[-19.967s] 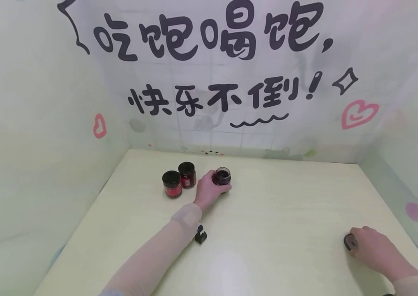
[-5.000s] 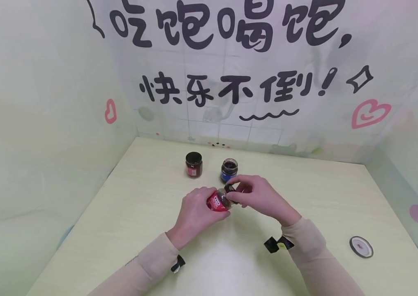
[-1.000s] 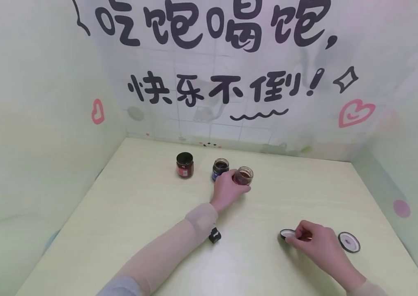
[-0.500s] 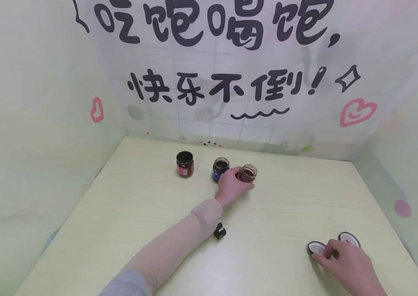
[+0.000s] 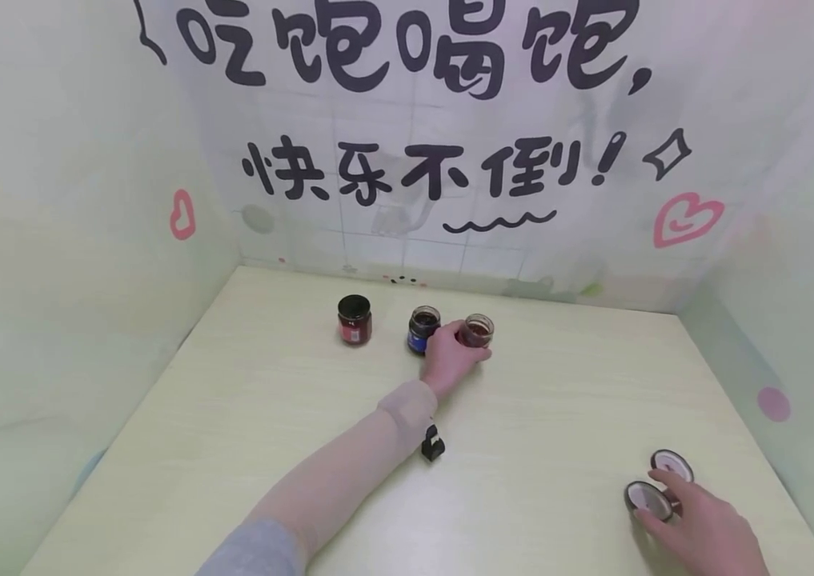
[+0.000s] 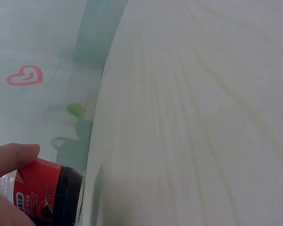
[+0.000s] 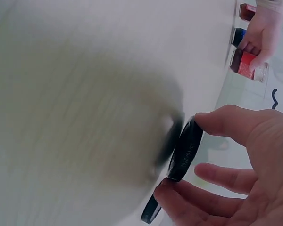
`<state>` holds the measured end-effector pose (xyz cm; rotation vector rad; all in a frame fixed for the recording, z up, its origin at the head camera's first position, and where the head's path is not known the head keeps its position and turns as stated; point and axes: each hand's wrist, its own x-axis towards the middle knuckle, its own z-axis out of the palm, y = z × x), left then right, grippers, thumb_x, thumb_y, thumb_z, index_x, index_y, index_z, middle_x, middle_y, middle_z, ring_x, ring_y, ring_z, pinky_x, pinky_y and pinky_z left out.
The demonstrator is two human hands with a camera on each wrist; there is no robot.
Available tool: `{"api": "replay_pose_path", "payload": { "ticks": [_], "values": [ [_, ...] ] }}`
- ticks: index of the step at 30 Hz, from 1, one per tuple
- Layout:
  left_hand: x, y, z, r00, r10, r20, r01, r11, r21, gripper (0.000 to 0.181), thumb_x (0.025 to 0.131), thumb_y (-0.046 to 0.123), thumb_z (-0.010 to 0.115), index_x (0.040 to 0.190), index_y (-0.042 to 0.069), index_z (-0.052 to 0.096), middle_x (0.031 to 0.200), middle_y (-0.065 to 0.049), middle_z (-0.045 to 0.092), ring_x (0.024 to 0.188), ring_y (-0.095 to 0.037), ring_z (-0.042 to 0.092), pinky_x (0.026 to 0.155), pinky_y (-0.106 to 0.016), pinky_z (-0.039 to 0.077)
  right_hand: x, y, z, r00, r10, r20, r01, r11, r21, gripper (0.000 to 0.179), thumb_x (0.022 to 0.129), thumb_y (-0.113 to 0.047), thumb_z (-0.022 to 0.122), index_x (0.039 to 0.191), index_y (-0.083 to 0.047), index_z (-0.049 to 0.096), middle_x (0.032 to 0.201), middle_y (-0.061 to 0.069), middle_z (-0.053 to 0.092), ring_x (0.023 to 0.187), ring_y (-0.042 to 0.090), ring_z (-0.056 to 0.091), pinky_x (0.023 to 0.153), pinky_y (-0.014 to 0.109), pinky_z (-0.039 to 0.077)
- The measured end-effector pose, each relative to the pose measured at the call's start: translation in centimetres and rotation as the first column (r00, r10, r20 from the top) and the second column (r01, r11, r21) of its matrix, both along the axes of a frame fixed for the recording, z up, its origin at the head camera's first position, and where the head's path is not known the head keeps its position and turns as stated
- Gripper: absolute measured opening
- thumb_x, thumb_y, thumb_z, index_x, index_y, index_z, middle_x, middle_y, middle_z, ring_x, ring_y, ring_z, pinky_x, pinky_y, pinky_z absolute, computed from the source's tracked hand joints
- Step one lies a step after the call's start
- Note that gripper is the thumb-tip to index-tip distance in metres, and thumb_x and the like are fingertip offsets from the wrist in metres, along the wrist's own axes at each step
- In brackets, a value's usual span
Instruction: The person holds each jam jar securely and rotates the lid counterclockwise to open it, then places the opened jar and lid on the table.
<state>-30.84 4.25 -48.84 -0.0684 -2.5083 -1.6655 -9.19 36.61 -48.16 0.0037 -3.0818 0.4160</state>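
Observation:
My left hand (image 5: 447,362) grips an uncapped glass jar (image 5: 479,326) with dark red contents at the back of the table. Its red label (image 6: 41,188) shows in the left wrist view. Just left of that hand stands another uncapped jar (image 5: 418,342), blue-labelled and dark inside, partly hidden by the fingers. At the table's right side, my right hand (image 5: 711,524) pinches a black lid (image 7: 185,151) between thumb and fingers, tilted with its pale inside up. Right behind it lies a second lid (image 5: 673,466), inside up, partly covered by the fingers.
A capped jar (image 5: 354,322) with a black lid and red label stands at the back left. A black camera mount (image 5: 432,443) sticks out from the left wrist. Printed wall sheets (image 5: 407,240) border the pale table (image 5: 507,448) at the back and sides.
Over twenty seconds, the blue-labelled jar was released and the red-labelled one uncapped. In the last second, the right hand carried its lid right, beside the other lid; the left-hand jar shifted slightly back.

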Motion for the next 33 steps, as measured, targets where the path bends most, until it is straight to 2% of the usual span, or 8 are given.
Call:
{"api": "replay_pose_path", "payload": {
  "ticks": [3,9,17,24,29,33],
  "values": [
    [-0.2,0.1,-0.2,1.0,0.008,0.006,-0.008,1.0,0.004,0.048,0.071,0.017,0.092,0.115,0.013,0.072,0.104,0.0,0.074,0.098,-0.016,0.068,0.09,-0.033,0.053,0.0,0.4,-0.3,0.999,-0.005,0.038,0.005,1.0,0.006,0.067,0.077,-0.042,0.084,0.127,-0.001,0.063,0.092,0.006,0.07,0.074,0.024,0.065,0.056,0.044,0.049],
    [-0.6,0.1,-0.8,0.998,0.034,0.053,-0.034,0.999,0.007,0.051,0.072,0.021,0.091,0.119,0.013,0.071,0.106,0.0,0.074,0.099,-0.015,0.067,0.09,-0.033,0.052,0.0,1.1,-0.9,0.999,-0.003,0.047,0.002,1.0,0.021,0.066,0.077,-0.039,0.083,0.127,0.0,0.063,0.092,0.006,0.067,0.075,0.023,0.063,0.057,0.045,0.05],
    [-0.9,0.4,-0.9,0.997,0.044,0.067,-0.043,0.999,-0.013,0.054,0.074,0.025,0.09,0.123,0.013,0.069,0.112,-0.002,0.073,0.106,-0.019,0.067,0.094,-0.035,0.051,0.3,1.7,-1.3,1.0,0.004,0.018,-0.004,1.0,0.018,0.06,0.078,-0.032,0.081,0.125,0.001,0.064,0.104,0.024,0.066,0.083,0.041,0.066,0.062,0.057,0.052],
    [-1.0,0.5,-1.6,0.994,0.054,0.09,-0.051,0.998,-0.036,0.058,0.076,0.027,0.09,0.127,0.013,0.067,0.117,-0.004,0.071,0.111,-0.02,0.065,0.097,-0.036,0.049,0.6,1.3,-1.5,1.0,0.015,0.018,-0.016,0.999,0.037,0.049,0.078,-0.029,0.08,0.118,-0.002,0.067,0.097,0.019,0.066,0.084,0.043,0.065,0.062,0.059,0.051],
    [-1.3,0.7,-1.7,0.995,0.058,0.082,-0.055,0.997,-0.046,0.06,0.077,0.029,0.089,0.129,0.013,0.066,0.119,-0.004,0.071,0.111,-0.02,0.065,0.097,-0.036,0.049,0.5,1.2,-1.6,0.999,0.022,-0.046,-0.02,0.999,0.042,0.048,0.076,-0.024,0.081,0.115,0.001,0.068,0.093,0.019,0.065,0.08,0.043,0.065,0.062,0.058,0.051],
    [-1.7,0.7,-1.5,0.995,0.059,0.074,-0.055,0.997,-0.054,0.058,0.077,0.029,0.089,0.128,0.013,0.066,0.117,-0.003,0.072,0.11,-0.019,0.066,0.096,-0.035,0.05,0.1,1.4,-1.6,0.998,0.03,-0.062,-0.028,0.999,0.042,0.047,0.075,-0.023,0.081,0.113,0.002,0.069,0.091,0.018,0.065,0.076,0.042,0.065,0.061,0.058,0.051]
  ]
}}
